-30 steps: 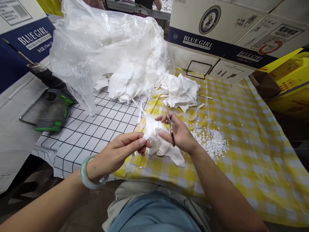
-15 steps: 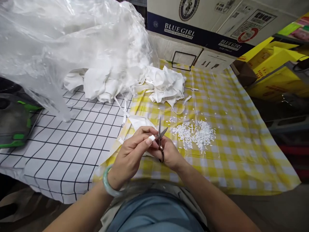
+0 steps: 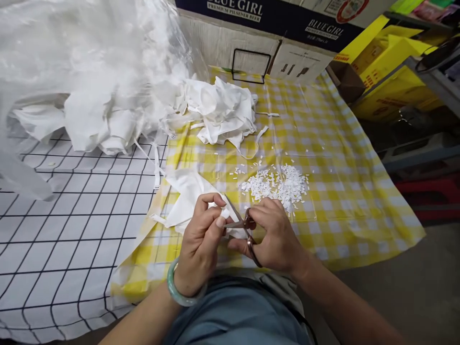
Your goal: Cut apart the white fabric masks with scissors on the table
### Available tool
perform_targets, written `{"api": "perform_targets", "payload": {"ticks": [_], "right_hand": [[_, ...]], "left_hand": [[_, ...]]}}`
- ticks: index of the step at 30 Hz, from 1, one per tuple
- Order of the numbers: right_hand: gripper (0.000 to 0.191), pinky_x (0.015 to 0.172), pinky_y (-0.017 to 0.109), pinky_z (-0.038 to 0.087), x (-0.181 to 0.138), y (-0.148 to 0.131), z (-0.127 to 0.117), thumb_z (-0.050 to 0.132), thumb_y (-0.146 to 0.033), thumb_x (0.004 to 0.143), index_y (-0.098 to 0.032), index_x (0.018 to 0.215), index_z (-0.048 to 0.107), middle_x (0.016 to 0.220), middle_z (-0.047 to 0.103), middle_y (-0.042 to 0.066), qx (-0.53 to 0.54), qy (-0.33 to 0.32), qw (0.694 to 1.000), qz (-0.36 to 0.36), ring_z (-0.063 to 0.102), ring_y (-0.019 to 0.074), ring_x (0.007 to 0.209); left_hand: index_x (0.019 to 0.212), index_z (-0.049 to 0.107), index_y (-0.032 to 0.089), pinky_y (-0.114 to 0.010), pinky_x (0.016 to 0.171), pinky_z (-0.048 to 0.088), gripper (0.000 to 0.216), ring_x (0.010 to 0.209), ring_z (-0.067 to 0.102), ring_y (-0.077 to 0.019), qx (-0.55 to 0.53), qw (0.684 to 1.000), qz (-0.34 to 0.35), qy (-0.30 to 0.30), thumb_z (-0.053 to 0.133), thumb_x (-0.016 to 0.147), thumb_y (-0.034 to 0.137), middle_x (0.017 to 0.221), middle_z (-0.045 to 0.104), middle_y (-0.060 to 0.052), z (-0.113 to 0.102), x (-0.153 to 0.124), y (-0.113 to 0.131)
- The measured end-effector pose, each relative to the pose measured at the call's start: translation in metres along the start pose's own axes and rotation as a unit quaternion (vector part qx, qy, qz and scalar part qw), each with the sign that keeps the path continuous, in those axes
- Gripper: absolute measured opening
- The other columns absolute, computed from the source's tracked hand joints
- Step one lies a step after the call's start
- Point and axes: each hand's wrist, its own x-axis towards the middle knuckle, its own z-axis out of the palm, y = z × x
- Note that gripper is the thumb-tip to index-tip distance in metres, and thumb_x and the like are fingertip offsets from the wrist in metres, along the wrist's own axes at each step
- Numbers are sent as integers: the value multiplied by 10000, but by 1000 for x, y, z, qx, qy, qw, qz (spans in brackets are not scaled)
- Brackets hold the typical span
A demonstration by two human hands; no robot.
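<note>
My left hand (image 3: 203,235), with a green bangle on its wrist, is closed, pinching a small white fabric end (image 3: 224,212) between thumb and fingers. My right hand (image 3: 275,232) grips a pair of scissors (image 3: 247,224) by its bronze-coloured handles. The scissor blades are spread apart and point left, one tip close to my left thumb. Beneath and behind my hands lies a white garment (image 3: 190,194) with thin straps, partly hidden by my left hand. Whether the pinched end belongs to it, I cannot tell. Just beyond my right hand is a heap of small white clippings (image 3: 282,184).
More white strapped garments (image 3: 230,112) are piled at the back, beside a large clear plastic bag (image 3: 93,48). A cardboard beer box (image 3: 247,40) and a black wire stand (image 3: 233,64) stand behind the yellow checked cloth (image 3: 330,230). Yellow packages (image 3: 391,62) sit at the right.
My right hand has turned and now grips the scissors by the handles, blades swung from pointing away to pointing left at the pinched end. The view has shifted, showing the table lower and nearer.
</note>
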Motion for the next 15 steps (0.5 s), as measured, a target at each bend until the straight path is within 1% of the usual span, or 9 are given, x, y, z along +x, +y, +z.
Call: {"api": "perform_targets", "payload": {"ticks": [3,6,11,15], "right_hand": [[462,701,324,298,-2,2,0,771,-518,668,-187,589,459,596,552,-7,-3,-6,1000,-11,443,154,667],[460,690,311,290,-3,3,-1,785,-507,660,-183,580,468,573,554,-20,5,-1,1000,-23,438,141,640],[476,682,298,296,-2,2,0,803,-521,643,-181,559,481,550,544,-23,13,10,999,-30,443,136,620],[431,676,292,294,-2,2,1,783,-479,673,-178,563,495,546,557,-26,23,14,999,-38,450,129,607]], "left_hand": [[845,638,204,-293,874,417,238,1077,451,-201,9,1000,13,-13,447,988,195,1053,431,-61,1,-1,-3],[897,653,220,-315,927,400,223,1101,436,-205,20,999,32,-15,453,975,160,1062,437,-58,0,-1,-7],[935,658,218,-328,898,407,236,1051,437,-201,37,998,41,-25,435,978,154,1050,437,-63,-1,-2,-10],[930,654,214,-366,941,394,238,1036,435,-214,47,997,50,-35,425,986,182,1016,457,-71,0,-2,-10]]}}
